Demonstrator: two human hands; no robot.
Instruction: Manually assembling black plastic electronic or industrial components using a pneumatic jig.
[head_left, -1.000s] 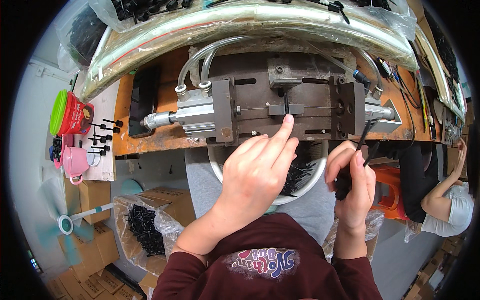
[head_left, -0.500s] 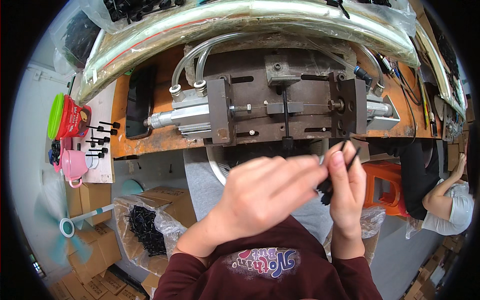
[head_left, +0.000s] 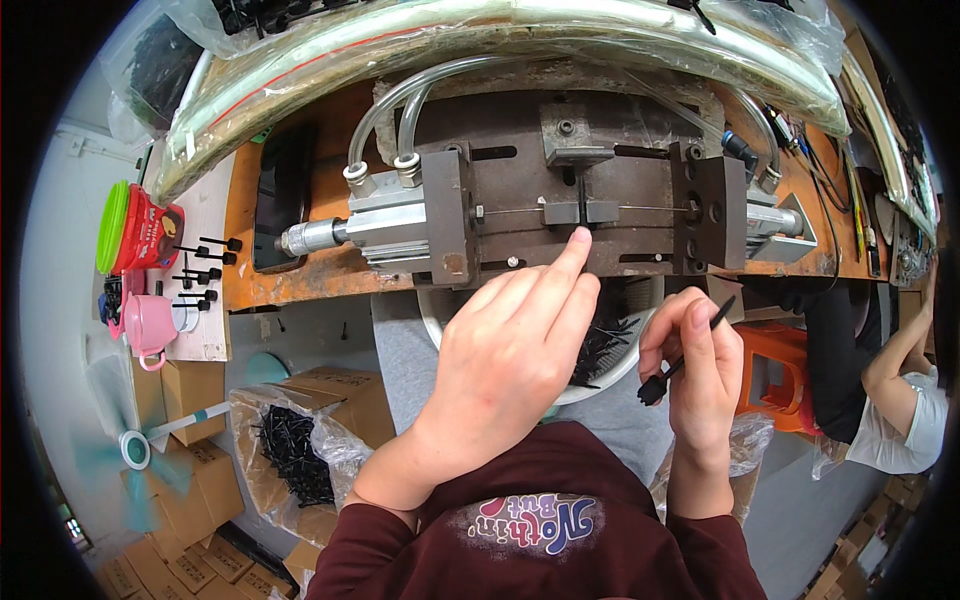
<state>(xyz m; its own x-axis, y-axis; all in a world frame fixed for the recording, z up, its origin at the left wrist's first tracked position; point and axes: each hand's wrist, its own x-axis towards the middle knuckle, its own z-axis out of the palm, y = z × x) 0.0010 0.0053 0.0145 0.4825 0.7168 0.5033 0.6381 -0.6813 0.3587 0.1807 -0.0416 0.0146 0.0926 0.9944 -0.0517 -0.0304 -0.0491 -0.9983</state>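
My left hand reaches forward to the brown metal fixture, fingers stretched out. Its index fingertip is at the gap between two small grey blocks; a dark sliver shows in that gap, and whether the finger touches it I cannot tell. Thin metal pins run in from both sides toward the blocks. My right hand, closer to me, pinches a slim black plastic stem with a ridged head pointing down and left. Below the fixture, a white tub holds several similar black parts.
Air cylinders with clear hoses flank the fixture. A dark phone-like slab lies on the orange bench. Left are a pink cup, a red tub and a fan. A bagged carton holds black parts. Another person sits right.
My left hand has left my right hand and moved forward to the fixture. The long black stem across the fixture's middle no longer shows. The fixture's side rods have drawn apart.
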